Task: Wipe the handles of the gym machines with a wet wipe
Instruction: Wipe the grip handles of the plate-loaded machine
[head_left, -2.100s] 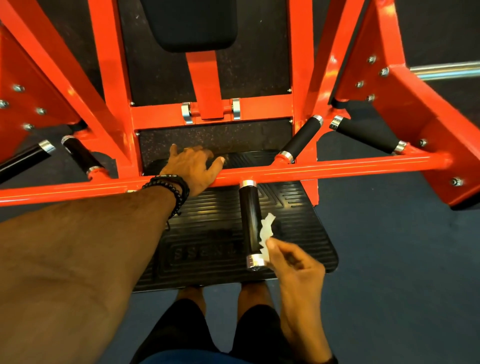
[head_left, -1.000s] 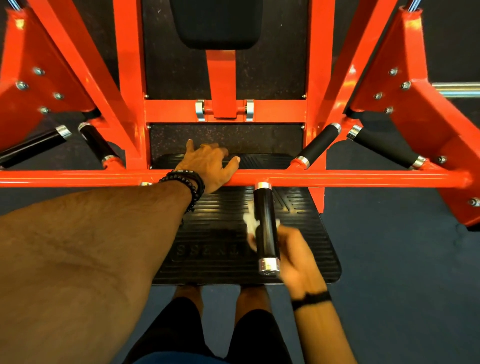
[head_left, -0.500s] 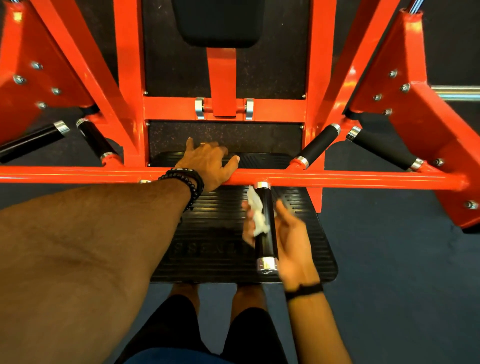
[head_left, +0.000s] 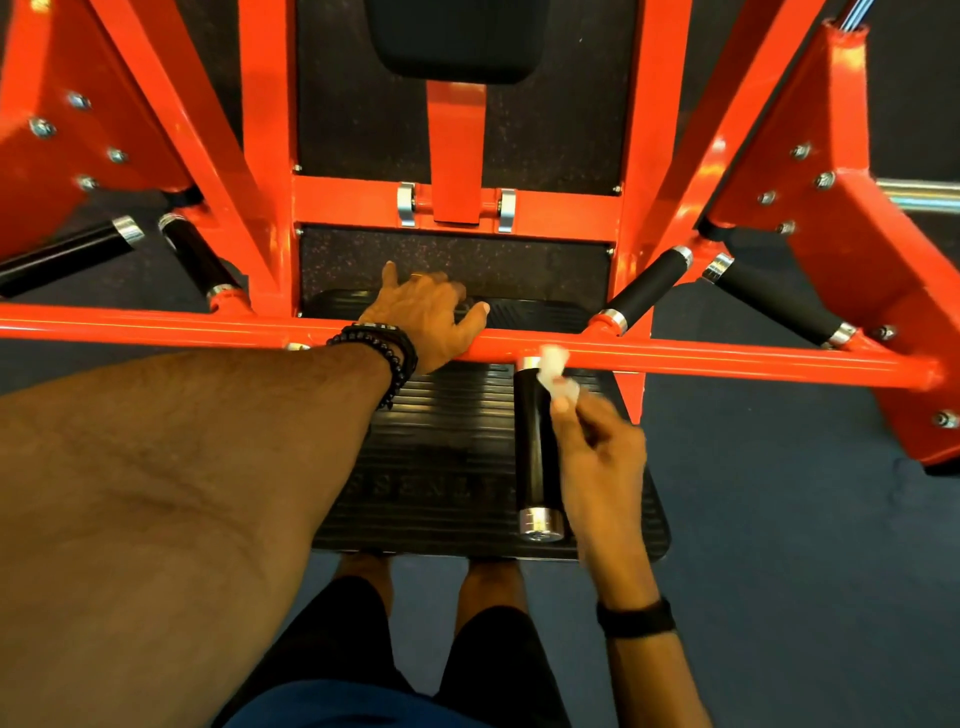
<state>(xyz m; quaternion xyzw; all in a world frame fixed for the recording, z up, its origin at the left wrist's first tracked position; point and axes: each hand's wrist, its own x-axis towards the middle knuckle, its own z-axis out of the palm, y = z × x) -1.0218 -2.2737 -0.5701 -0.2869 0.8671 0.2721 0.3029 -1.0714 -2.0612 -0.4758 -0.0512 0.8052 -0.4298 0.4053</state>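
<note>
The right hand (head_left: 597, 457) pinches the wipe (head_left: 556, 371) at the handle's (head_left: 535, 447) far end; its long axis runs back toward the person; the left hand (head_left: 423, 322) lies spread on the bar (head_left: 727, 356)

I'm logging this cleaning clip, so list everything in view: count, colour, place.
machine frame: one, orange, spanning the view
centre handle: one, black with chrome caps, pointing toward the camera from the crossbar
side handles: four, black, two at left, two at right
footplate: one, black ribbed, under the crossbar
pad: one, black, top centre
wet wipe: one, white, at the centre handle's far end
left hand: rests on the crossbar, beaded bracelets at wrist
right hand: pinches the wet wipe, black band at wrist
</note>
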